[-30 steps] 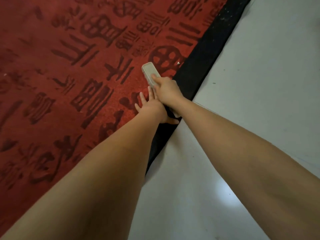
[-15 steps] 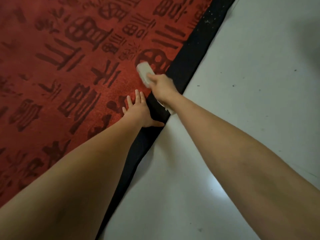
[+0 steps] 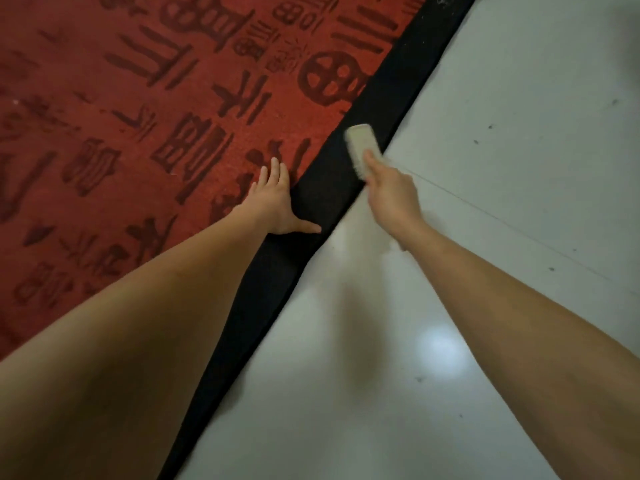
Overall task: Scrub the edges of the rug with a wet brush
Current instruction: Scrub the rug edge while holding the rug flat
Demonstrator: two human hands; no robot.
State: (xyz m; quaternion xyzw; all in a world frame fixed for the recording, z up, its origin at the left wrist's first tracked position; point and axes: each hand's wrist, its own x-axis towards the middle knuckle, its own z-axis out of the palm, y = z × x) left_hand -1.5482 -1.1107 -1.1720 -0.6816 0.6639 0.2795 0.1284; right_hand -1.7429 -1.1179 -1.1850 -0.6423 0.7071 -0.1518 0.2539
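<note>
the right grip [image 3: 389, 194] is clutching the brush [image 3: 362, 147] on the rug's black edge [image 3: 322, 188]. just beside it, the left grip [image 3: 273, 202] is lying spread flat on the rug [image 3: 138, 133].

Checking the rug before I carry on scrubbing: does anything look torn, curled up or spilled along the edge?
Nothing stands out. The black border lies flat and straight against the pale floor, with only small light specks near its far end. The left hand presses the rug flat; the right hand holds the brush.

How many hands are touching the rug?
1. The left hand presses flat on the rug, thumb on its black border. The right hand grips the brush over that border.
</note>
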